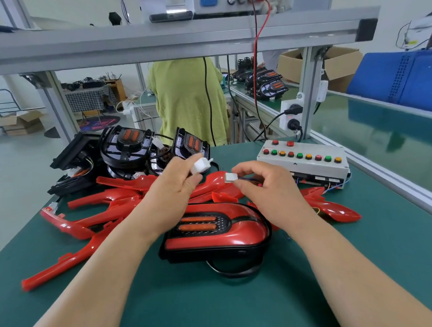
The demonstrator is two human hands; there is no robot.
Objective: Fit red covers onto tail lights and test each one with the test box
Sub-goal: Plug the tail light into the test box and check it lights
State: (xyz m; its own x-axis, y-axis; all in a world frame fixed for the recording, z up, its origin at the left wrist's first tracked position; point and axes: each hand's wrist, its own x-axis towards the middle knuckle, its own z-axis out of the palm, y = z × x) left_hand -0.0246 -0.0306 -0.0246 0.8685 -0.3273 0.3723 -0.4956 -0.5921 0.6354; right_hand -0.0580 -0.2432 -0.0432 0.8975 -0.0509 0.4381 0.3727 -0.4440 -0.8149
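Both hands are working above a green counter (219, 309), raised over a tail light (215, 230) that is lying flat near the middle with its red cover already seated around two orange lenses. The left hand (172, 191) is pinching a white plug (200, 165) between thumb and forefinger, with the remaining fingers curled in. The right hand (267, 185) is gripping a smaller white connector (229, 177) at its fingertips, and thin blue wires are trailing back from it under the palm. The two connectors are facing each other and sitting close together but apart, not joined. A black cable (231, 272) is looping out from under the near edge of the tail light; where it is ending cannot be told, as the hands are hiding its run. To the right of the hands, the test box (303, 163) is resting on the counter, a grey case carrying rows of red, green and yellow buttons, with thin wires showing at its near side. Loose red covers (107, 215) are lying scattered on the counter on the left and behind the hands, and more are lying to the right below the test box. At the far left, uncovered black tail lights (128, 151) are piled together. Beyond the counter, a person in a green top (188, 101) is standing with their back turned.
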